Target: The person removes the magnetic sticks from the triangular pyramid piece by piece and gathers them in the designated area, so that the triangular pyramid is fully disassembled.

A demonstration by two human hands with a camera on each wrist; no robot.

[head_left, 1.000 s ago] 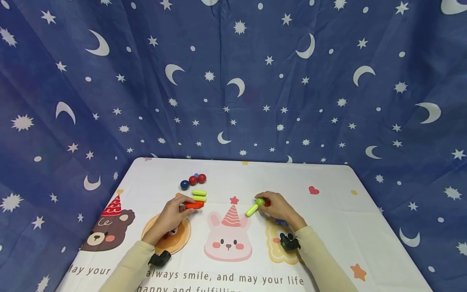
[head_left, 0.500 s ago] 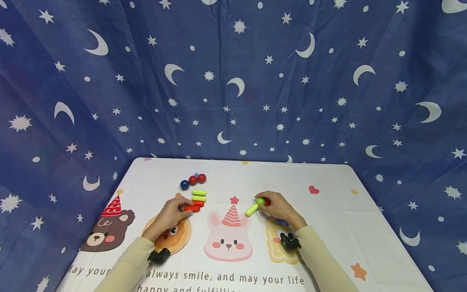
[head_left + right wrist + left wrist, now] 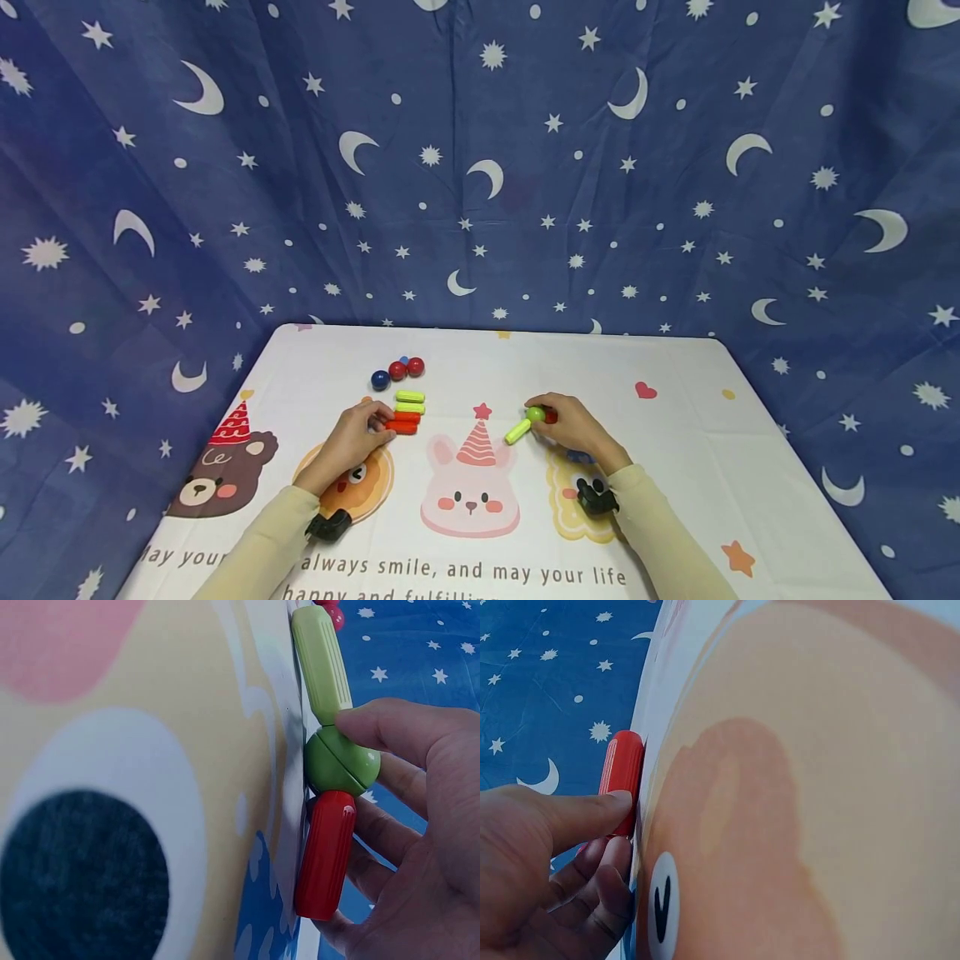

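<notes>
My left hand point(image 3: 356, 435) pinches the end of the nearer red magnetic rod point(image 3: 402, 428), the thumb lying on it in the left wrist view. Directly behind lies a second red rod point(image 3: 407, 417), then two yellow-green rods point(image 3: 410, 408), all roughly parallel. At the right, my right hand point(image 3: 576, 427) grips a joined piece: a green ball point(image 3: 341, 761) between a yellow-green rod point(image 3: 321, 664) and a red rod point(image 3: 326, 855). Its thumb rests where the yellow-green rod meets the ball. The piece stays on or close against the tabletop.
Beyond the rods sit a dark blue ball point(image 3: 380, 380), two red balls point(image 3: 416, 367) and a small lighter blue piece point(image 3: 404, 361), partly hidden. A white cloth with printed animals point(image 3: 468, 500) covers the table. Behind it hangs a blue star-and-moon curtain point(image 3: 480, 208).
The nearer red rod first swung away from the other red rod, then came back alongside it under my left hand. My right hand and its joined piece have hardly moved.
</notes>
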